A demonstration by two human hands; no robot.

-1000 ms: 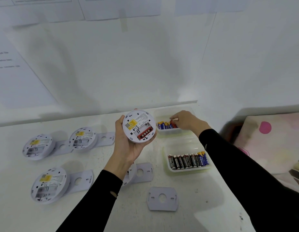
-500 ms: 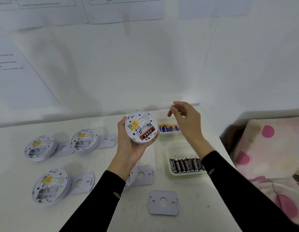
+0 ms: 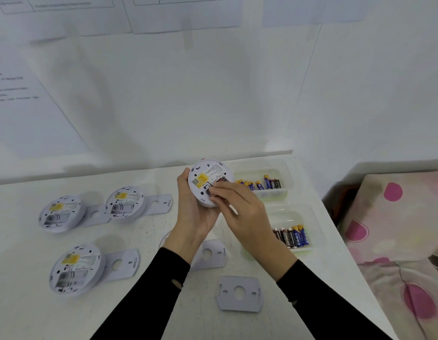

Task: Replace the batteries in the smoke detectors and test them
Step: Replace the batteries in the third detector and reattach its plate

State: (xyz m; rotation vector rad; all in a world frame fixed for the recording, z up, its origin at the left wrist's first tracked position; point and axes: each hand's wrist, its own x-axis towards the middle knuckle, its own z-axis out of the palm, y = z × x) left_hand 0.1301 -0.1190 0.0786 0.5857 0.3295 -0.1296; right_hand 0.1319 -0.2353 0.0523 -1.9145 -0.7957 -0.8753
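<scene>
My left hand (image 3: 191, 217) grips a round white smoke detector (image 3: 205, 174) from behind, its back with a yellow label tilted toward me. My right hand (image 3: 240, 212) lies over the open battery compartment, fingertips curled and pinching a battery that is almost wholly hidden beneath them. A dark red battery (image 3: 223, 179) shows in the compartment beside the fingers. Two clear trays stand to the right: the far tray (image 3: 285, 168) holds blue and dark batteries (image 3: 259, 184), the near tray (image 3: 313, 217) a row of batteries (image 3: 291, 236).
Three more detectors lie back-up on the white table at left (image 3: 62, 213), (image 3: 126, 203), (image 3: 75, 268), each beside a mounting plate. Two loose plates (image 3: 240, 293), (image 3: 213, 253) lie near my wrists. A pink-dotted cloth (image 3: 397, 229) lies past the table's right edge.
My right hand lifted a red battery out of the far tray, carried it left and brought it down onto the detector's compartment. The left hand kept holding the detector.
</scene>
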